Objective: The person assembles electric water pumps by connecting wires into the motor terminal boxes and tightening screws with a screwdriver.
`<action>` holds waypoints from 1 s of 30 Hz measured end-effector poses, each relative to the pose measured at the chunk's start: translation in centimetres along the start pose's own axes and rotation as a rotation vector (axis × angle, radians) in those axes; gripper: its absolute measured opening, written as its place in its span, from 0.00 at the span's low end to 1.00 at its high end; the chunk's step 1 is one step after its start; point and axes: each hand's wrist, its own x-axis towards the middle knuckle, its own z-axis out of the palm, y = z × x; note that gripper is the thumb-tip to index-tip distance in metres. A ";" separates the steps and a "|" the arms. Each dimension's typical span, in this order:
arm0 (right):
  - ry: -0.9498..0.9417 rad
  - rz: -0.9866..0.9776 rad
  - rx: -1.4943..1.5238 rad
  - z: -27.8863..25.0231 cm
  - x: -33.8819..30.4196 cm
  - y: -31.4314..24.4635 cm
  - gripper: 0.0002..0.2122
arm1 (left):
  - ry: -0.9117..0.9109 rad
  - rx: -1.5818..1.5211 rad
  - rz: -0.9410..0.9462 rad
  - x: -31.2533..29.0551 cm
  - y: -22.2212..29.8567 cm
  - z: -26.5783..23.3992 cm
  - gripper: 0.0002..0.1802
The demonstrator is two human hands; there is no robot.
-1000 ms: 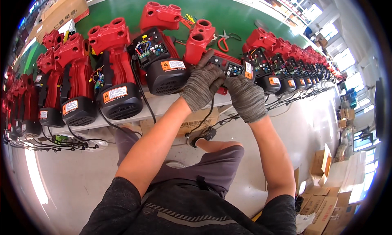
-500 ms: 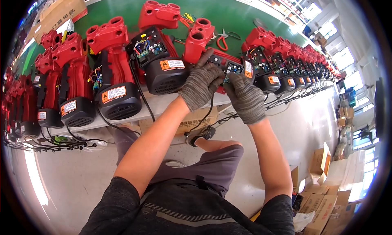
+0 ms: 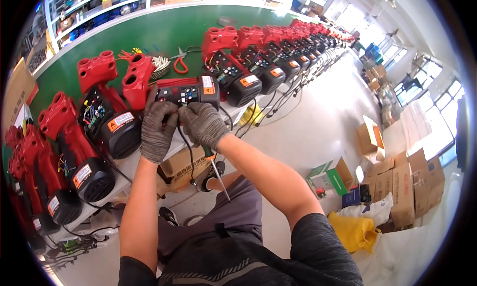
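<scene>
A red-and-black motor unit [image 3: 171, 83] lies on its side on the bench edge, its circuit board and terminals exposed. My left hand [image 3: 159, 129], in a grey knit glove, grips its near side, with the index finger along the red part and the thumb bent inward. Beside it my right hand [image 3: 202, 124], gloved alike, has its fingertips at the terminal side. A screwdriver [image 3: 212, 161] is held in that right palm, its handle partly hidden and its shaft pointing back toward me. Beneath the hands hangs a black cable [image 3: 188, 144]. What the fingertips pinch is hidden.
More red units stand to the left [image 3: 79, 156] and in a long row to the right [image 3: 233, 77], cables dangling over the edge. Red-handled scissors [image 3: 180, 62] and a small basket of white pieces [image 3: 160, 66] are behind on the green bench top [image 3: 114, 37]. Cartons [image 3: 400, 186] occupy the floor at right.
The view has swung rightward, so the bench and units appear further left. The screwdriver now shows below my right hand. Both hands remain at the same unit.
</scene>
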 end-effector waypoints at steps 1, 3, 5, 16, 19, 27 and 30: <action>-0.014 0.063 0.053 0.0 -0.1 -0.1 0.17 | -0.005 -0.006 0.009 -0.2 -0.3 0.1 0.08; -0.030 0.125 0.108 0.0 -0.6 -0.3 0.18 | -0.064 -0.073 -0.085 -0.4 -0.5 0.1 0.10; -0.029 0.188 0.211 0.2 -0.7 -0.4 0.21 | -0.018 -0.050 -0.056 -0.5 -0.5 0.1 0.10; 0.173 -0.139 0.359 -6.5 -9.4 -1.8 0.10 | 0.149 0.107 0.011 -0.4 -1.0 1.4 0.12; 0.677 -0.472 0.530 -6.5 -10.6 -2.1 0.14 | 0.186 0.109 0.026 -0.6 -2.0 1.9 0.13; 0.418 0.100 0.882 -2.5 -13.5 5.8 0.11 | 0.185 0.130 0.034 -0.4 -1.3 1.9 0.11; 0.387 0.027 0.837 -3.5 -14.0 5.7 0.17 | 0.182 0.167 -0.004 -0.3 -1.4 2.0 0.11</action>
